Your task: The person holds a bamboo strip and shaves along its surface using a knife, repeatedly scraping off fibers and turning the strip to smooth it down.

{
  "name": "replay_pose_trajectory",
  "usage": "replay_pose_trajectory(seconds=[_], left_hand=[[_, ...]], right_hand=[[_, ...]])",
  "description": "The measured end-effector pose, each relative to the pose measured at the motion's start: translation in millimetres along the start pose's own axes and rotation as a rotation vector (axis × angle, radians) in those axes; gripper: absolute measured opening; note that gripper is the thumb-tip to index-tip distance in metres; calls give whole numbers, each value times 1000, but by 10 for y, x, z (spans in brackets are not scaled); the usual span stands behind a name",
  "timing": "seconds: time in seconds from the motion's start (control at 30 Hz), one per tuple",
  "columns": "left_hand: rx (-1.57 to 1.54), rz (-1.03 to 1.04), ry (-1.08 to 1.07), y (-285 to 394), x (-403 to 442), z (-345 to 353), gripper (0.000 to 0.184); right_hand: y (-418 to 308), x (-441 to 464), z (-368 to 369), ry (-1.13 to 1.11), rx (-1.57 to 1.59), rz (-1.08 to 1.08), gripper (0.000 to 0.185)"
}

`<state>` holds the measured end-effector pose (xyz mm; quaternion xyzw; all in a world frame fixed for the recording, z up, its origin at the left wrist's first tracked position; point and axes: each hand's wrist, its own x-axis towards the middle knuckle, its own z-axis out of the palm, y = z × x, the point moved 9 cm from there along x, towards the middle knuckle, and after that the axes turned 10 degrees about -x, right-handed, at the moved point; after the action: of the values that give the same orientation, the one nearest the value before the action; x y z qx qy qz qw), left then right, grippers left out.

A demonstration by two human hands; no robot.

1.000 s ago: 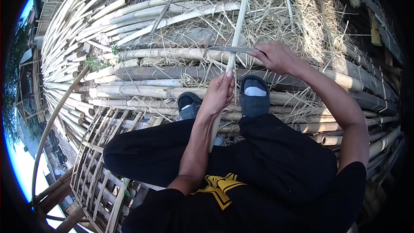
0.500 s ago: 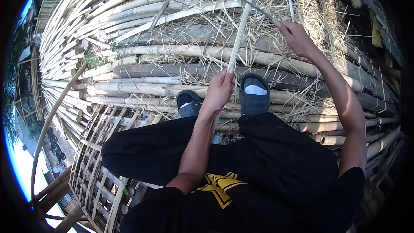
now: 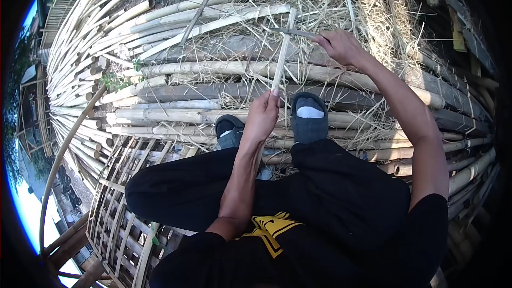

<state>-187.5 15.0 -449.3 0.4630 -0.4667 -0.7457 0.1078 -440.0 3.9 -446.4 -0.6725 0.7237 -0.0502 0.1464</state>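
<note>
A pale, flat bamboo strip (image 3: 281,61) points away from me, its lower part gripped in my left hand (image 3: 262,117). Part of it also shows below that hand, along the forearm. My right hand (image 3: 341,48) is closed round the handle of a knife (image 3: 298,33), most of the handle hidden by the fingers. The blade lies across the strip a little below its far end and appears to touch it. Thin shavings (image 3: 320,16) are scattered on the ground around and behind the strip.
Long bamboo poles (image 3: 202,69) lie side by side under and beyond my sandalled feet (image 3: 309,120). A woven bamboo lattice (image 3: 120,202) stands at lower left, beside a curved pole (image 3: 66,144). More bamboo poles (image 3: 74,80) are stacked at far left.
The knife has come down and left, from near the strip's tip onto its face lower down. My left hand and the strip have shifted slightly down and left.
</note>
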Motion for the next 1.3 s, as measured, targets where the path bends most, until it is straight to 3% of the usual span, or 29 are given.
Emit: replay_pose_trajectory(seconds=[0.07,0.2,0.27,0.33,0.4,0.47,0.53,0.63,0.67,0.73,0.87,1.07,1.13,1.2,1.3], left_hand=[[-35,-26,-27,-52,-32,39,35],[-115,-84,-69,-77,-54,110,33],[-120,-121,-55,-114,-50,86,33],[-90,-73,-49,-82,-27,76,33],[-96,-140,-67,-34,-171,116,33],[-64,-112,-66,-1,-165,35,33],[-132,-139,-40,-25,-163,-24,33],[-207,-172,-70,-3,-128,79,32],[-240,-187,-88,-2,-113,117,32],[-258,-191,-85,-4,-114,93,32],[-342,-172,-163,75,-109,109,33],[-425,-216,-245,73,-145,182,33],[-431,-210,-233,73,-151,177,33],[-438,-222,-220,16,-136,135,32],[-420,-222,-244,66,-144,176,33]], right_hand=[[537,58,-79,-64,-28,251,48],[619,33,-69,-67,-65,264,51],[509,52,-108,106,-125,207,55],[710,140,-77,18,-88,234,56],[1396,40,15,-35,105,594,60],[1720,-147,-405,-56,-18,682,57],[1713,-144,-628,38,-88,556,51],[1127,-215,-565,60,252,579,51],[889,-125,-414,180,267,323,54],[120,-152,-227,-33,222,178,55],[-667,-233,-37,-106,294,-48,49],[-583,-199,-152,12,146,-78,47],[-319,-75,-115,-43,123,-84,50],[229,40,-52,-25,3,166,53],[527,61,-257,34,-128,180,55]])
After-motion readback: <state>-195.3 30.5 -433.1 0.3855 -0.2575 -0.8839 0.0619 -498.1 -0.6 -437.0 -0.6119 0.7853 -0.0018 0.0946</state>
